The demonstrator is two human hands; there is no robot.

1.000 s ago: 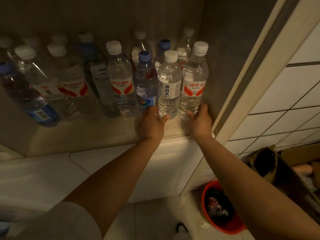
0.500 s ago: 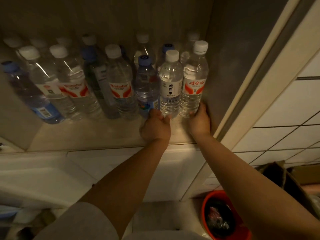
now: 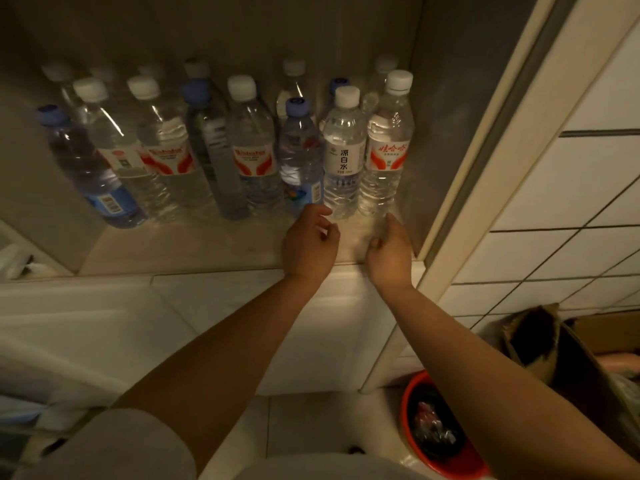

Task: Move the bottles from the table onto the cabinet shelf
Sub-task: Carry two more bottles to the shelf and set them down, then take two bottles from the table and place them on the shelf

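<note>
Head view, change since half a second ago: both hands have come back off the two front-right bottles toward the shelf's front edge. The left hand (image 3: 309, 243) now sits just short of the plain-label bottle (image 3: 343, 152), fingers loosely curled, its grip holding nothing. The right hand (image 3: 390, 247) is likewise clear of the red-label bottle (image 3: 389, 143), fingers relaxed and apart, its grip holding nothing.

Location: both bottles stand upright at the front right of the cabinet shelf (image 3: 194, 251), side by side and just beside the blue-cap bottle (image 3: 299, 154). More bottles fill the shelf to the left and behind, in rough rows.

Handling (judgement): the bottles look full, so moderately heavy for their size. The walls are thin clear plastic, ribbed low down, and likely to dent under a hard squeeze. The plastic is smooth and the label band probably gives better purchase. Best hold is around the mid-body at the label, with the cap as a secondary pinch point. They are tall and narrow, so a knock could tip one into its neighbours.

Materials: white and blue screw caps, glossy paper or film labels, and a matte pale shelf board. A red bucket (image 3: 446, 459) sits on the tiled floor below.
</note>
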